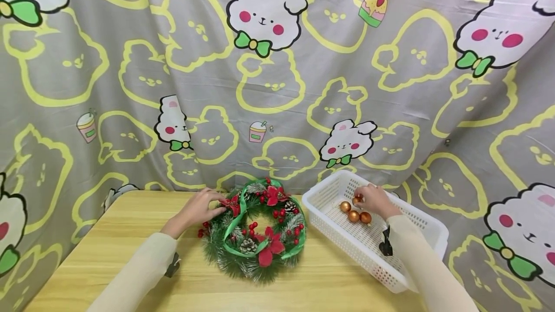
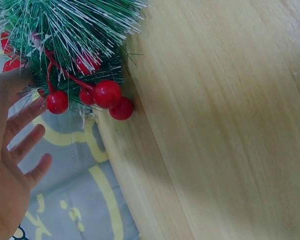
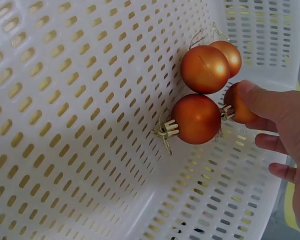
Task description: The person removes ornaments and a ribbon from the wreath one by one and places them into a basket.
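A green Christmas wreath (image 1: 223, 259) with pine cones, red berries (image 2: 108, 94), red flowers and a green ribbon lies on the table. At its left edge, my left hand (image 1: 201, 208) grips it by a red flower (image 1: 234, 204), thumb and forefinger partly hidden in the greenery while the other fingers spread loose. Inside the white basket (image 1: 334, 240), my right hand (image 3: 290, 120) pinches a copper-orange Christmas ball (image 3: 235, 102) between thumb and fingers. Beside it in the basket lie several similar balls (image 3: 196, 120) with gold caps and hanging loops.
The basket stands slanted on the right of the wooden table (image 1: 117, 235), close to the wreath. A grey curtain (image 1: 277, 85) with rabbit prints hangs behind the table and along both sides.
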The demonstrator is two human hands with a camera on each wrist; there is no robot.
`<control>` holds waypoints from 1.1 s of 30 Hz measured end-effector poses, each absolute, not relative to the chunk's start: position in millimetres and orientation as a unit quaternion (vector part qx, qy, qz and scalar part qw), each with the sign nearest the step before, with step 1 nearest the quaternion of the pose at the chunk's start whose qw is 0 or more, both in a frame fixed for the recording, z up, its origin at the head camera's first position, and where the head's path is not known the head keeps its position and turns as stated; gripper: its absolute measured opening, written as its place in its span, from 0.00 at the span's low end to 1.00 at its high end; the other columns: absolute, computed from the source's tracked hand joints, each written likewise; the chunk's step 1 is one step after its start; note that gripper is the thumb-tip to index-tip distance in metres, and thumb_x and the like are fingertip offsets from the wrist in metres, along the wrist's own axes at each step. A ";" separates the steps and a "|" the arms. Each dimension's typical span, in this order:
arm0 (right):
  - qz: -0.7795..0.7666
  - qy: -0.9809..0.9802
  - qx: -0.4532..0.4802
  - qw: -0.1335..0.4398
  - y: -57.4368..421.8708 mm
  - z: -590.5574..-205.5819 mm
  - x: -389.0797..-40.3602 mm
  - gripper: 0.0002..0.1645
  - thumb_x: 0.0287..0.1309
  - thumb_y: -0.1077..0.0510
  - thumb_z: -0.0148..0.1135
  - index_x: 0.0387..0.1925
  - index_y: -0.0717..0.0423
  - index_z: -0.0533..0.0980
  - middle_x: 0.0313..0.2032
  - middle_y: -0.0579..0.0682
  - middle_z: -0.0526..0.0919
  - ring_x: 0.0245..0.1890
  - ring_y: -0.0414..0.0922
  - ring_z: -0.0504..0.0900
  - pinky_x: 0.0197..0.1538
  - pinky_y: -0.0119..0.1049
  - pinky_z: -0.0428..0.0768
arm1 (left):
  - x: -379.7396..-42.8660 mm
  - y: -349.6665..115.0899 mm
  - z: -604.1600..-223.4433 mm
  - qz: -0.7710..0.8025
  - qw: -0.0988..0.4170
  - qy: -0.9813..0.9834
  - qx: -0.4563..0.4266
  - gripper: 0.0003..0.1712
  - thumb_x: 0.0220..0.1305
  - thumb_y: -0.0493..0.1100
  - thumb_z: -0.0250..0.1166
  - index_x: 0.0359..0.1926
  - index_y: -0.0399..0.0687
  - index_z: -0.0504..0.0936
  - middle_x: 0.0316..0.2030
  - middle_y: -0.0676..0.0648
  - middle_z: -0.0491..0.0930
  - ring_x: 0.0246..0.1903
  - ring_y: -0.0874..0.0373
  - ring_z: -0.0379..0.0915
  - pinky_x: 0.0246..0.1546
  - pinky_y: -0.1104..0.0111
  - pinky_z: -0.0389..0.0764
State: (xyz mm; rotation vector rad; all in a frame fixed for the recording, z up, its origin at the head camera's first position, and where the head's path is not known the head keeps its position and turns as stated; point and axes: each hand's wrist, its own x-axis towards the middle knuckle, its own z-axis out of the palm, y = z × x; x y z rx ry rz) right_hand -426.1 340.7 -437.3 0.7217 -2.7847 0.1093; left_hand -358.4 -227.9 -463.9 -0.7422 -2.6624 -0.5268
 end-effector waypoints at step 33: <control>0.018 -0.965 0.243 0.093 333.1 -441.3 -414.9 0.08 0.53 0.62 0.73 0.37 0.59 0.85 0.33 0.54 0.87 0.34 0.52 0.81 0.43 0.58 0.79 | -358.6 -227.1 -462.5 -0.187 0.163 -0.932 -0.263 0.09 0.65 0.47 0.71 0.44 0.52 0.90 0.53 0.41 0.86 0.62 0.32 0.73 0.60 0.37 0.75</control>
